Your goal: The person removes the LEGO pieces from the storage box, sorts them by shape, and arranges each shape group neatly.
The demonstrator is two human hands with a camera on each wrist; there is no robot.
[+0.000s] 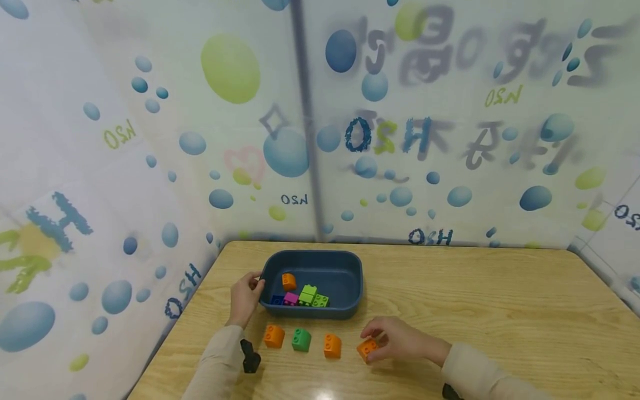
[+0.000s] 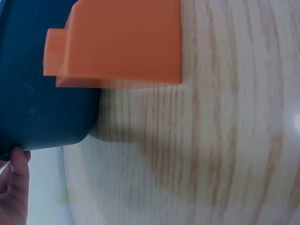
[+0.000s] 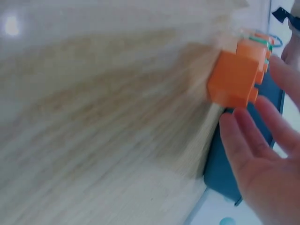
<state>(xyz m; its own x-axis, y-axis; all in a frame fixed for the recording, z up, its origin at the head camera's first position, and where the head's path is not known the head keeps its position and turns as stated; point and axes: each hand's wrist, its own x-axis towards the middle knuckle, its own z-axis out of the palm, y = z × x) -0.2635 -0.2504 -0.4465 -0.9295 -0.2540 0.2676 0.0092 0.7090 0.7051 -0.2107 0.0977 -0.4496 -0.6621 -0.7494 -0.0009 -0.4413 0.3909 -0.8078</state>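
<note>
My left hand (image 1: 244, 300) holds the left rim of a dark blue plastic bin (image 1: 320, 312), thumb and fingertips at the edge. In the left wrist view those fingers (image 2: 18, 180) pinch the bin's corner. My right hand (image 1: 400, 339) is around an orange toy building block (image 1: 367, 349) on the table, the rightmost of a row. The right wrist view shows the fingers fairly straight and spread beside this block (image 3: 232, 79), with the thumb apart from it. Left of it stand an orange block (image 1: 332, 346), a green block (image 1: 301, 340) and another orange block (image 1: 273, 336).
Inside the bin lie an orange block (image 1: 288, 281), a magenta block (image 1: 291, 299), a dark blue block (image 1: 277, 300) and light green blocks (image 1: 308, 294). The wooden table (image 1: 475, 294) meets a printed curtain (image 1: 450, 166) at its back edge.
</note>
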